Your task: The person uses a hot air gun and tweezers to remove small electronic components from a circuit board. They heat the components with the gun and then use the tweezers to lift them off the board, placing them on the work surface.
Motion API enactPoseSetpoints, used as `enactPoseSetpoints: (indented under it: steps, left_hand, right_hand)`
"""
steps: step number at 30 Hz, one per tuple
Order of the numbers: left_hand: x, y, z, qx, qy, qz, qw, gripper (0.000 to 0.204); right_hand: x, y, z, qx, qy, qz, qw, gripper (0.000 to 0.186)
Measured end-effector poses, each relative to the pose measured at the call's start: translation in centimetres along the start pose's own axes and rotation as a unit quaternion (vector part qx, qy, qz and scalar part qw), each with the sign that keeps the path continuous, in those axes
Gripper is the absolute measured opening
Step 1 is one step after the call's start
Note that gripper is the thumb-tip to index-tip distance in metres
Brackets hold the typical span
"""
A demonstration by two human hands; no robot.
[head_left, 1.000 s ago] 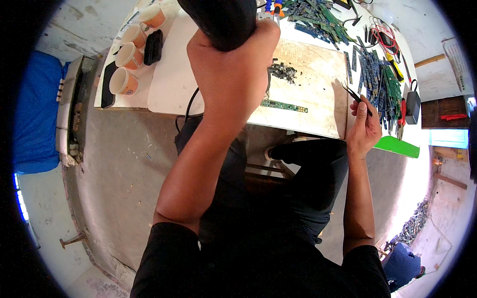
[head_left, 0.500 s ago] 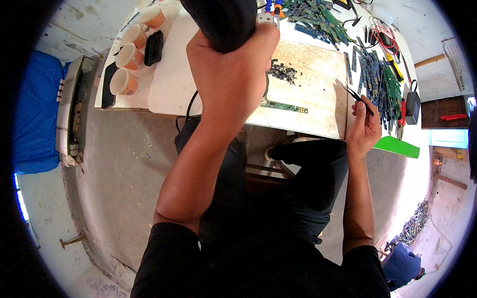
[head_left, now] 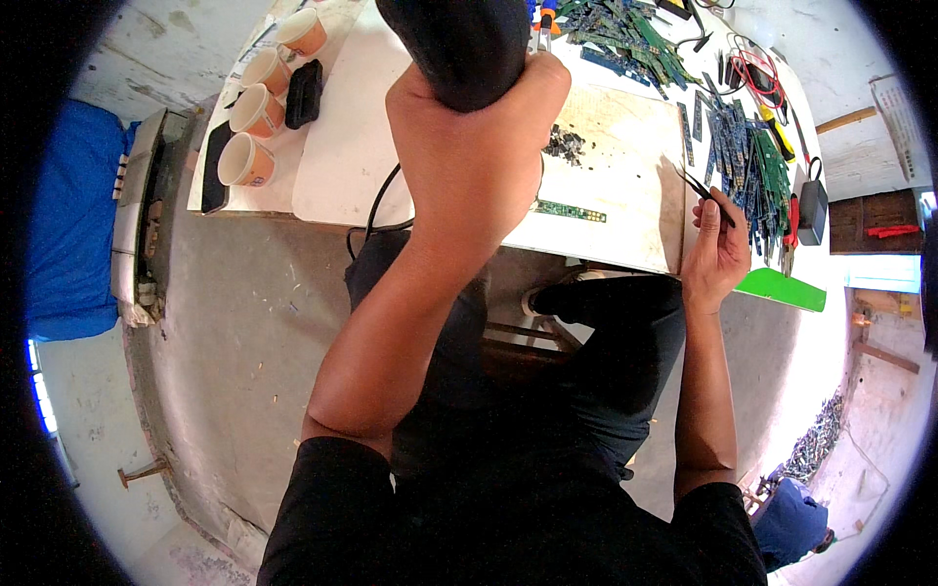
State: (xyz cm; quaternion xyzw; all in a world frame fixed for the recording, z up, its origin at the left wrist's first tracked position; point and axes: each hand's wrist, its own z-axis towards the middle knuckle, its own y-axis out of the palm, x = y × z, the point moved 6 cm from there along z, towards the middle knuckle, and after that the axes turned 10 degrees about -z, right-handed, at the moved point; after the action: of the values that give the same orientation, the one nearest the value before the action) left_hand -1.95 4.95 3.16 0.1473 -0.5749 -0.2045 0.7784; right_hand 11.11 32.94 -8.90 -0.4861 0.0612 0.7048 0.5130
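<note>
My left hand (head_left: 479,151) is wrapped round the thick black body of what looks like a heat gun (head_left: 464,49), raised above the front of the table; its far end is hidden behind the hand. Between the fingers of my right hand (head_left: 716,256) are dark tweezers (head_left: 696,186), their tips pointing up and left, touching nothing. A narrow green circuit board (head_left: 575,211) lies near the front edge of a worn tan work board (head_left: 625,210), partly covered by my left hand. Behind it sits a small heap of black chips (head_left: 565,145).
Piles of circuit board strips (head_left: 635,44) lie at the back and the right (head_left: 728,146). Several paper cups (head_left: 246,161) line the left, near a black phone (head_left: 213,174). Red-handled pliers (head_left: 792,220) and a black adapter (head_left: 812,215) are far right. A black cord (head_left: 376,200) hangs near the front edge.
My left hand and the black tool have shifted slightly right, covering more of the green board and chip heap. The right hand with the tweezers has stayed almost still.
</note>
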Motion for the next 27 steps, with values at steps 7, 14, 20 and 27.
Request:
enactPoseSetpoints:
  steps: [7,14,20,27]
  left_hand:
    - [-0.1,-0.36,0.24,0.005,0.024,0.01,1.0,0.018]
    - [0.28,-0.32,0.2,0.008,0.007,0.002,1.0,0.017]
    - [-0.05,-0.38,0.11,0.003,0.017,0.018,1.0,0.012]
    - [-0.64,-0.34,0.04,-0.008,0.02,0.014,1.0,0.009]
  right_hand:
    - [-0.04,0.0,-0.02,0.001,0.003,0.004,1.0,0.021]
    - [-0.03,0.01,0.02,0.002,-0.006,0.007,1.0,0.021]
    - [-0.14,0.04,0.02,0.001,-0.006,0.002,1.0,0.021]
    - [0.0,0.05,0.0,0.004,-0.005,0.002,1.0,0.021]
